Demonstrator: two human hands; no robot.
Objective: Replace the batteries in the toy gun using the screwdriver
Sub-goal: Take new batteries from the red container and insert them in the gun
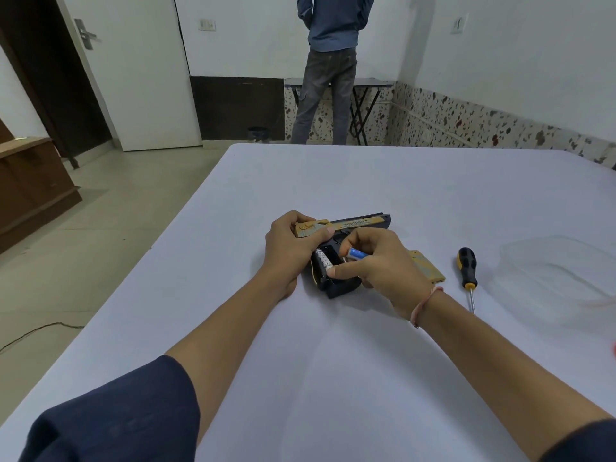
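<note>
Right hand [376,266] pinches a blue battery [356,253] over the toy gun [353,225], barrel pointing right, gripped by left hand [288,248].

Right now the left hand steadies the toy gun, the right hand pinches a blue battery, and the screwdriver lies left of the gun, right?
No: the head view shows the screwdriver lying right of the toy gun; the rest holds.

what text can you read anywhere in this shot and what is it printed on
"DESERT EAGLE": seems to read so, small, on the tan slide of the toy gun; a finer line beneath it is too small to read.
White battery in the grip: dark print, too blurred to read.
Blue battery pinched by the right hand: no legible text.
Screwdriver: no text shows.
</note>
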